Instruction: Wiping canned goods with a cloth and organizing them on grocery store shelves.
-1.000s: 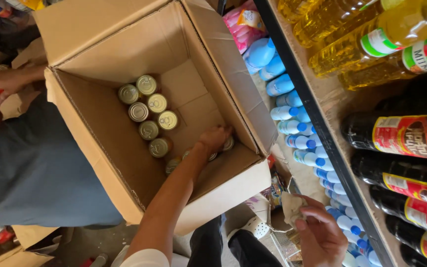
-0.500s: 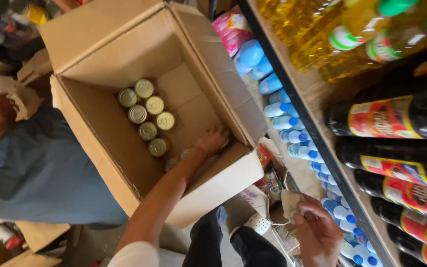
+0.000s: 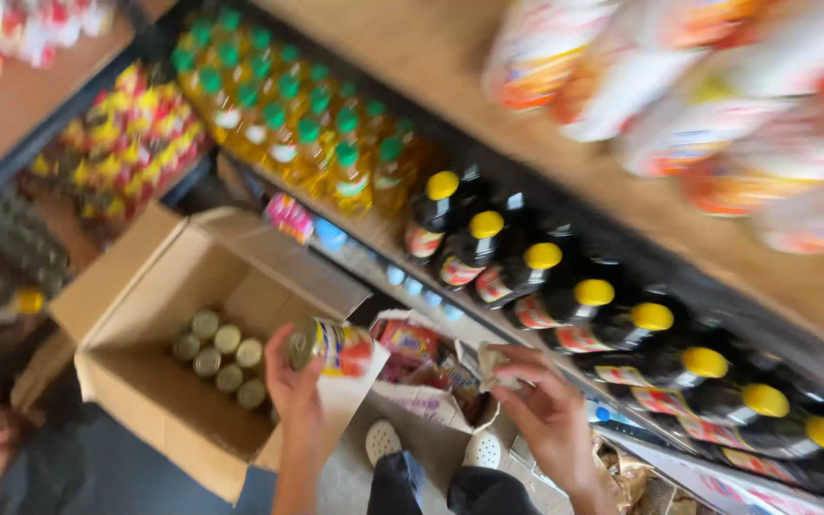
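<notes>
cardboard walls frame the open box [image 3: 135,315], where more tins [image 3: 221,358] are stood upright. a labelled can [image 3: 331,345] is gripped on its side by the left hand [image 3: 293,381], lifted above the box's near edge. a crumpled scrap [image 3: 493,367] is pinched in the right hand [image 3: 545,410]. little room is left beside the dark bottles [image 3: 565,286] on the shelf.

Bare forearms without sleeves, dark trousers [image 3: 431,486], white perforated clogs [image 3: 381,441] — one on each foot
</notes>
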